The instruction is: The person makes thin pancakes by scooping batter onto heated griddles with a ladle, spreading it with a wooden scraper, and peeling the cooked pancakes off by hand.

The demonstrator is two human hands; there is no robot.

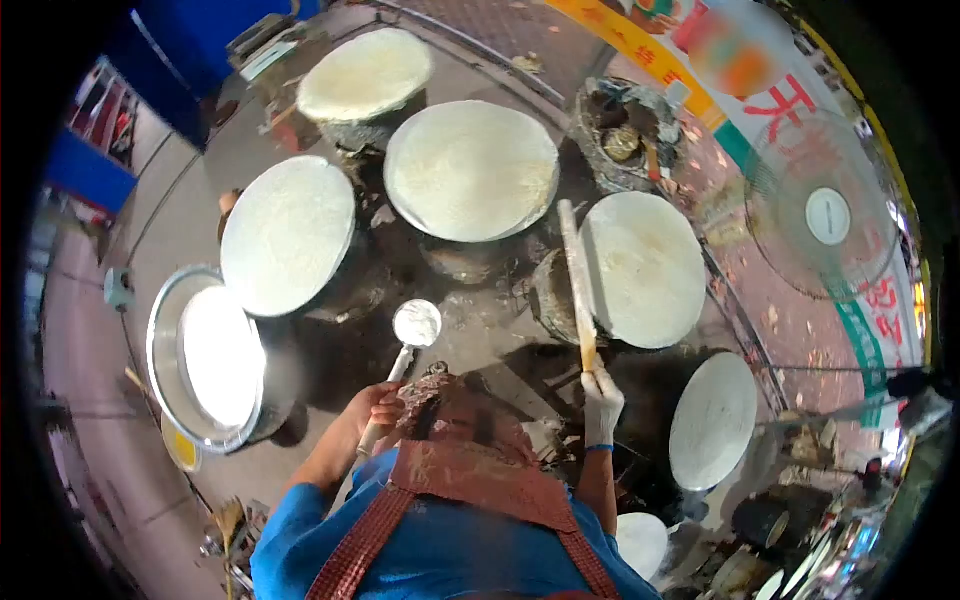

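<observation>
My left hand point(376, 412) is closed around the handle of a ladle point(404, 364), whose round bowl holds white batter point(418, 324). My right hand point(602, 402), in a white glove, grips the lower end of a long wooden spatula point(575, 275). The spatula points away from me and overlaps the left edge of a round griddle point(645, 270) covered with a pale layer. Further pale-covered griddles stand in an arc: one at the left point(288, 236), one in the middle point(472, 172) and one at the back point(366, 74).
A large metal basin point(153, 345) of white batter stands at the left, beside the left griddle. Another round griddle point(713, 422) is at the right. A fan point(826, 216) stands at the far right, and a soot-stained stove or bucket point(625, 135) behind the griddles.
</observation>
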